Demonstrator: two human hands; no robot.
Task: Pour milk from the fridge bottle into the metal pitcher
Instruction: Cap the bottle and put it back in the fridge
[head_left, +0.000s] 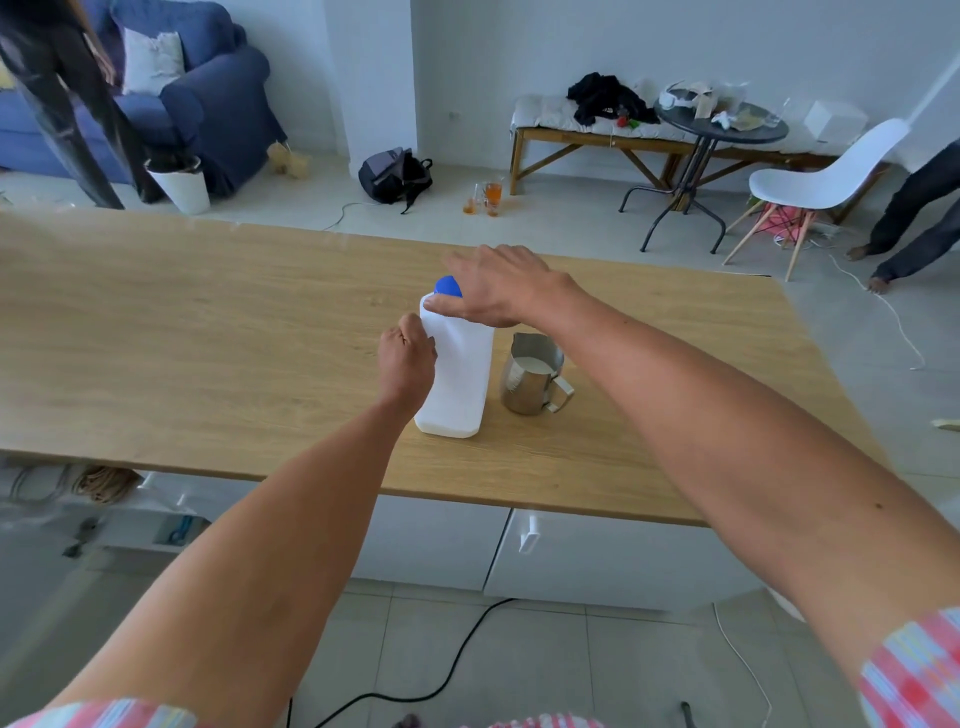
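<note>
The white milk bottle (457, 374) is kept upright on the counter (208, 338), gripped at its side by the left hand (406, 359). The blue cap (448, 286), largely hidden, appears pinched by the right hand (501, 291). Milk is seen in the metal pitcher (532, 374) just beside.

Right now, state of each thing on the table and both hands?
Bottle: upright on the table, white, left of the pitcher.
Cap: blue, on the bottle's neck, under the right hand.
Pitcher: upright, milk inside, handle toward the camera's right.
Left hand: closed on the bottle's side.
Right hand: over the bottle top, fingers at the cap.
</note>
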